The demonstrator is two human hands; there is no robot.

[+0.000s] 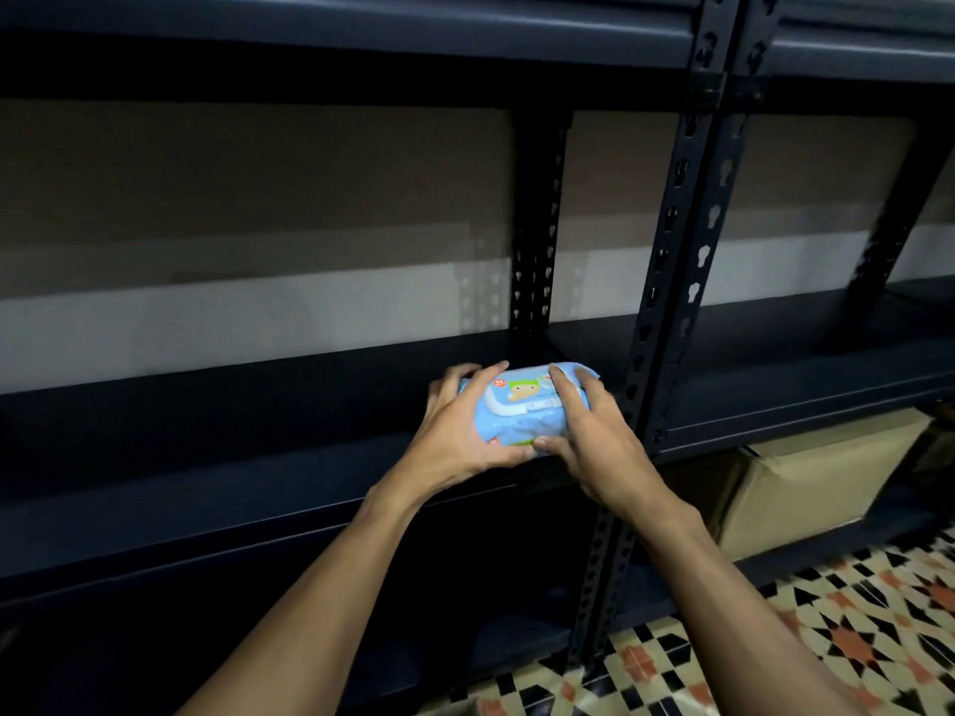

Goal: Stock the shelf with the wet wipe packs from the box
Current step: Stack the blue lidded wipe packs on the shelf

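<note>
Two forearms reach out from me above the patterned floor tiles [827, 638]. My left hand [455, 431] and right hand [594, 431] both clasp one blue wet wipe pack [522, 405], with fingers curled over its top and thumbs at its near edge. The pack is over the dark shelf [258, 431], just left of the perforated upright post [666, 281]; I cannot tell whether it touches the board. A cardboard box [806, 488] stands lower right, under the neighbouring board. Behind the rack is a pale wall [258, 224]
</note>
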